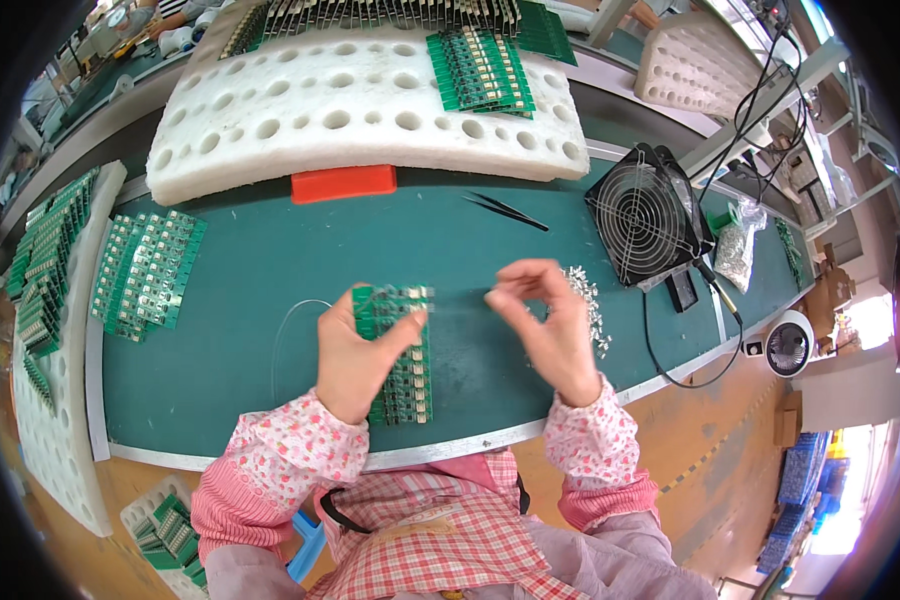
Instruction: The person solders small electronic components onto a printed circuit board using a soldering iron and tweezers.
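Observation:
A green circuit board panel (400, 390) with a column of small pale connectors stands lengthwise near the front of the bench. My left hand (350, 360) grips its upper left part, the thumb lying across the board. To the right, my right hand (555, 335) is raised above the bench, apart from the panel. Its thumb and index finger come together in a pinch; whatever is between them is too small or blurred to name. Beside and partly behind this hand lies a scattered pile of small white parts (592, 315).
A white foam block (300, 110) bearing boards spans the back, with a red tray (344, 183) below it. Black tweezers (510, 210) lie behind my right hand. A fan (638, 215) and corded tool (720, 285) stand right. Stacked panels (150, 270) lie left.

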Demonstrator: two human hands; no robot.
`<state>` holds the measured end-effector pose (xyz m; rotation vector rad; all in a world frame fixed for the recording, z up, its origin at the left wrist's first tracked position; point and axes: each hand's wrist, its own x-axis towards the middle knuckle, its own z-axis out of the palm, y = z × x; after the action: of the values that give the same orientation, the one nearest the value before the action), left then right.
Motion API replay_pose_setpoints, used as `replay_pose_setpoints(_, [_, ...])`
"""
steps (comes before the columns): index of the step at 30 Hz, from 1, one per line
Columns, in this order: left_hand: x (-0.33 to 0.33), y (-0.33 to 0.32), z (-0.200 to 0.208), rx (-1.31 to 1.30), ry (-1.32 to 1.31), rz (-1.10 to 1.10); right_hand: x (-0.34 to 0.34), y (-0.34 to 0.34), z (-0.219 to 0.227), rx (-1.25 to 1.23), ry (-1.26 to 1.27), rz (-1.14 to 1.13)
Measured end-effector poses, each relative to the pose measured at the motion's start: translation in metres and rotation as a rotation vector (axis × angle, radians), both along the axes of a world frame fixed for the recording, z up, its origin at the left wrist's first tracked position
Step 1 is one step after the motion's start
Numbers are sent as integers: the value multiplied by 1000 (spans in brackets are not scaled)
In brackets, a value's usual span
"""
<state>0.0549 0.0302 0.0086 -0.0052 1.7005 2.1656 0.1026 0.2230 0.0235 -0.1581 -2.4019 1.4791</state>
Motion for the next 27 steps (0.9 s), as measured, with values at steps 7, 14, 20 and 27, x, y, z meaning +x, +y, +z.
replay_pose_setpoints(7, [-12, -8, 0, 199, -133, -137, 24, 47, -15, 613, 60, -31])
replay_pose_setpoints(14, [-12, -7, -12, 99, 86, -254, 8, 29, -20, 912, 194, 17])
replay_pose_setpoints(20, [-14, -8, -6, 52, 134, -324, 10, 24, -16, 1019, 148, 52])
replay_pose_setpoints(27, [-15, -9, -5, 41, 92, -311, 2, 17, -1, 1571, 22, 269])
